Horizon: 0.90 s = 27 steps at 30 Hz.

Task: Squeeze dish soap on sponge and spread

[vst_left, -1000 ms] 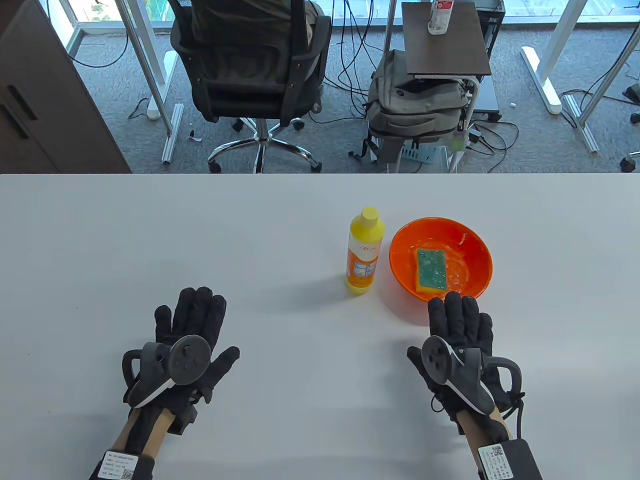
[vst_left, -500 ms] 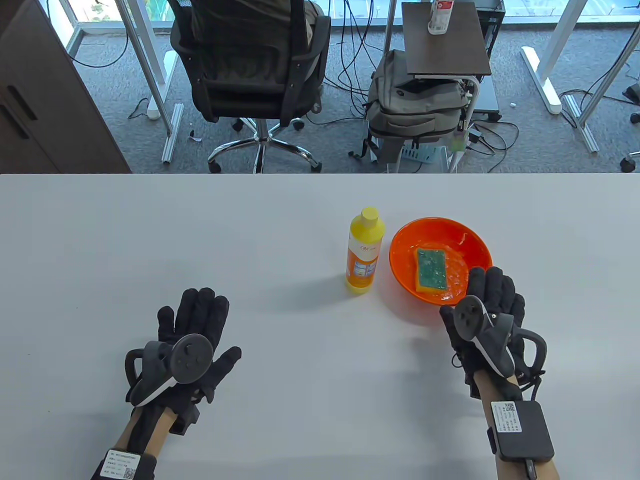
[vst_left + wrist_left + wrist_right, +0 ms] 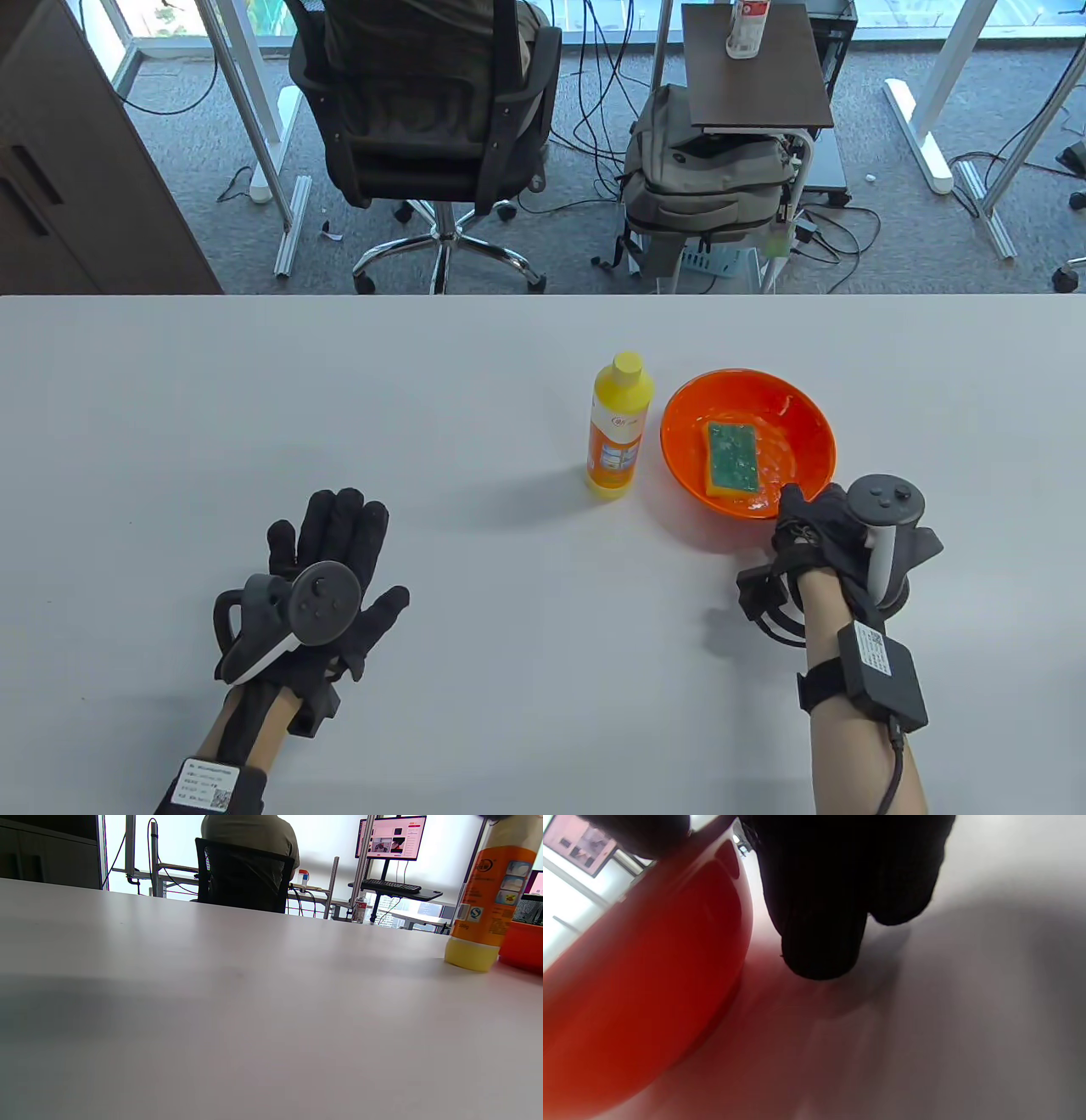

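A yellow dish soap bottle (image 3: 618, 424) with its cap on stands upright left of an orange bowl (image 3: 747, 382). A green-topped yellow sponge (image 3: 732, 457) lies in the bowl. My left hand (image 3: 335, 543) rests flat on the table, fingers spread, well left of the bottle, which also shows in the left wrist view (image 3: 488, 899). My right hand (image 3: 806, 518) is turned on edge at the bowl's near right rim, with the thumb at the rim. In the right wrist view its fingers (image 3: 818, 921) hang beside the bowl's outer wall (image 3: 649, 984) with a narrow gap between.
The white table (image 3: 339, 399) runs to a far edge behind the bottle. Beyond it are an office chair (image 3: 424, 110), a grey backpack (image 3: 704, 178) and a small side table (image 3: 755, 68).
My right hand has moved forward and right to the bowl's near right rim and rolled onto its edge. The left hand, bottle, bowl and sponge have stayed put.
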Motion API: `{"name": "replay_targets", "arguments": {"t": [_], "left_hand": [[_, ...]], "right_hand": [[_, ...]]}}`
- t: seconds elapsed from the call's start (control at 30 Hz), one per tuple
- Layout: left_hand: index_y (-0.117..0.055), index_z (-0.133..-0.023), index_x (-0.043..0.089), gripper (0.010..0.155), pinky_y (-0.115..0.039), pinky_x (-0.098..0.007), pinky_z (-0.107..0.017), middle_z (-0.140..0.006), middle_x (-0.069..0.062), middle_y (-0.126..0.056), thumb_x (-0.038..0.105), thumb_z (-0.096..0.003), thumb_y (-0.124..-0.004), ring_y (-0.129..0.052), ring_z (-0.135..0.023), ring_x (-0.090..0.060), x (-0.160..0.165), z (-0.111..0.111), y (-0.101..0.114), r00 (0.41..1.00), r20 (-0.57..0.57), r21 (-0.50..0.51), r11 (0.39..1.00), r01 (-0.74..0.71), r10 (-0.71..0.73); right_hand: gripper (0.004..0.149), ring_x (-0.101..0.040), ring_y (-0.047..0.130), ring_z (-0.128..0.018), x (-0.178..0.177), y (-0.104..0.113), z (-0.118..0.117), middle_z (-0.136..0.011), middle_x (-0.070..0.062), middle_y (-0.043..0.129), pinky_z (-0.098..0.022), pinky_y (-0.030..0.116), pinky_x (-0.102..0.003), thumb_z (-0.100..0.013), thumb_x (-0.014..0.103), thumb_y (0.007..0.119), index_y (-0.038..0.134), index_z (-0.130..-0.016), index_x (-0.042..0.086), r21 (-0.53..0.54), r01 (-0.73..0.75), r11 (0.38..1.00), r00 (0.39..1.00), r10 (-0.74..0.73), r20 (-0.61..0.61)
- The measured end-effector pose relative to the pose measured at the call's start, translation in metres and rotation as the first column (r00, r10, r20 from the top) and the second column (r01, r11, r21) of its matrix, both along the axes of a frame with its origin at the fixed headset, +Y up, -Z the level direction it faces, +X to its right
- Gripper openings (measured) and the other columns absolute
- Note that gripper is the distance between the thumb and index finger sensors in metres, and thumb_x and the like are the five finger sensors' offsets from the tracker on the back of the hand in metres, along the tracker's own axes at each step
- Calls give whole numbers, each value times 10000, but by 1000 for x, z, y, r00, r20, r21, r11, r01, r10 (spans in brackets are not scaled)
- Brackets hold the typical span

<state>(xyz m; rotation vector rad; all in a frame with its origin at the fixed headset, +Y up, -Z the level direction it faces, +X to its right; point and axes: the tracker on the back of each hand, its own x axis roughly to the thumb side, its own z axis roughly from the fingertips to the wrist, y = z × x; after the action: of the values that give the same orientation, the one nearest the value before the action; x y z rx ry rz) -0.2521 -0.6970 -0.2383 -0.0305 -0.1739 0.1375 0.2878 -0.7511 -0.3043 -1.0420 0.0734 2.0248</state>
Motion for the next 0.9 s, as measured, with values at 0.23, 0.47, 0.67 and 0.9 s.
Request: {"name": "replay_targets", "arguments": {"t": [0.23, 0.47, 0.67, 0.9], "left_hand": [[-276, -1097, 375, 865, -212, -648, -820, -1220, 50, -218, 687, -375, -635, -207, -1197, -253, 1, -1, -1, 1000, 4, -14, 1000, -5, 5], [-275, -1098, 374, 864, -212, -648, -819, -1220, 47, -217, 686, -376, -635, -207, -1197, -250, 1, -1, -2, 1000, 8, -19, 1000, -8, 8], [-273, -1097, 375, 864, -212, -647, -819, -1220, 48, -216, 687, -377, -634, -207, -1197, -251, 2, -2, -2, 1000, 15, -22, 1000, -11, 11], [-275, -1097, 375, 863, -213, -647, -819, -1219, 48, -217, 685, -377, -635, -208, -1197, -250, 5, -2, -5, 1000, 22, -35, 999, -12, 12]], "right_hand": [[600, -213, 1141, -383, 5, -13, 0, -704, -150, 1031, -401, 941, -366, -410, 449, 775, 764, -887, 84, 73, 278, 958, 948, -286, 142], [546, -195, 1159, -272, 10, -10, 8, -589, -173, 1076, -322, 974, -339, -380, 403, 817, 840, -783, 36, 66, 165, 984, 969, -174, 173], [530, -193, 1157, -223, 21, 12, 23, -543, -169, 1089, -281, 976, -342, -369, 389, 839, 865, -749, 21, 69, 68, 995, 994, -74, 82], [512, -191, 1144, -166, 27, 35, 48, -493, -162, 1104, -242, 968, -345, -359, 386, 859, 896, -716, 21, 46, -47, 998, 996, 50, -77]]}}
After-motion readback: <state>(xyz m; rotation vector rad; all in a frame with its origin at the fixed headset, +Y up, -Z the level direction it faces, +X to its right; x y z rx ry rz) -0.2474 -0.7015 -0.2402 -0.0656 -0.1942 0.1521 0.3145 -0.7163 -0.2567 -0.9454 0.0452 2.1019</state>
